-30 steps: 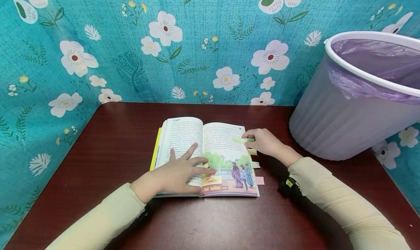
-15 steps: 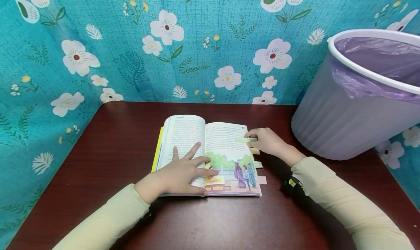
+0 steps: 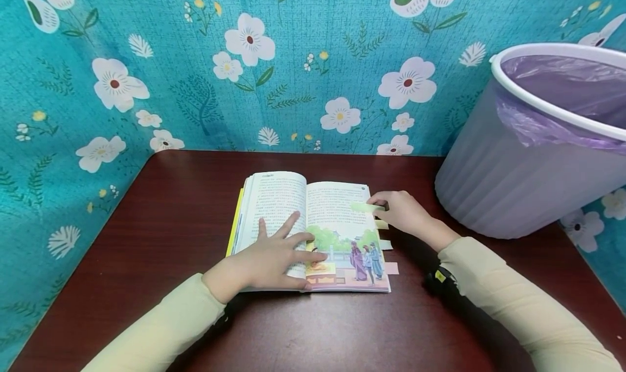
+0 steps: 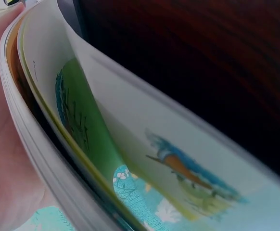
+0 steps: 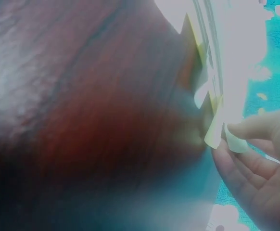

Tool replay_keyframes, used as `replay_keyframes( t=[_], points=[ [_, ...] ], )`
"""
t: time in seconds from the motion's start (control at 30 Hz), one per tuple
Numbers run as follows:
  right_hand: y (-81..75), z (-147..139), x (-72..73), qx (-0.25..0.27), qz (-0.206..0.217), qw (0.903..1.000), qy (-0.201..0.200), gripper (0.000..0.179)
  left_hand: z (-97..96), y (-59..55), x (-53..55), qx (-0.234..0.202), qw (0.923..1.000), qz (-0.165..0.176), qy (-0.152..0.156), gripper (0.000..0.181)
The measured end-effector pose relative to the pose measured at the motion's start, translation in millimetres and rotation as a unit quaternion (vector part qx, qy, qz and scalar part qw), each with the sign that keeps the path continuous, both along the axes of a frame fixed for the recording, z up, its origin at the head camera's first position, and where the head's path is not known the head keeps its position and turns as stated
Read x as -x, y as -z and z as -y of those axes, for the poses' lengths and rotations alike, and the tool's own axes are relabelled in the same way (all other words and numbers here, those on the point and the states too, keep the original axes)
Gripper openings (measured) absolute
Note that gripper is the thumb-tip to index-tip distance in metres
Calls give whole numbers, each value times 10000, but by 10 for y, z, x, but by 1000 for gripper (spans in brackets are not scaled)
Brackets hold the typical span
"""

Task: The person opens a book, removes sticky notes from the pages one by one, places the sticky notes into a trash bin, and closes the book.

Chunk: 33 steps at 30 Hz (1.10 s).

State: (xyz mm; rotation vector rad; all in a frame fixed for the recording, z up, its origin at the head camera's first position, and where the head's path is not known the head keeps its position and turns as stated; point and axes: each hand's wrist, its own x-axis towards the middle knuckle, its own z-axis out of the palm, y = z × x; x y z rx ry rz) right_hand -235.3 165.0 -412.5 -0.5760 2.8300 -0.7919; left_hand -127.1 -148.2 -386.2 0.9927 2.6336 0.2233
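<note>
We are facing a flowered teal cloth (image 3: pixel 288 100), which is rising behind the dark red table (image 3: pixel 318 328). On the right, a ribbed bin (image 3: pixel 513 171) is standing there, tilted in our head view, and a purple liner (image 3: pixel 533 119) is hanging over its rim. We are seeing the book (image 3: pixel 335 209) lying open in the middle of the table, its right page showing text above a coloured scene. The left hand (image 3: pixel 276 258) is resting on the left page with fingers spread wide, two of them reaching past the spine onto the right page. The right hand (image 3: pixel 398 209) is holding its fingers narrow, pinching the green tab (image 3: pixel 360 207) at the right page's upper outer edge; we are unable to tell whether it is stuck there. Below it, a yellow tab (image 3: pixel 382 225), a pale tab (image 3: pixel 386 245) and a pink tab (image 3: pixel 391 268) are sticking out.
</note>
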Motion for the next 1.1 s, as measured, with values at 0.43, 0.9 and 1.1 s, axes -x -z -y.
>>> replay_keyframes(
  t=[0.43,0.9,1.1],
  points=[
    [31,-79,-41,211,-526,9984,-90,18,3,-6,-1,10,10000,35,-55,62],
    [9,-113,-82,254,-670,9974,-82,21,-9,6,4,40,9999,64,-77,62],
    [5,-130,-103,294,-664,9973,-82,21,-14,6,2,60,9999,65,-61,62]
  ],
)
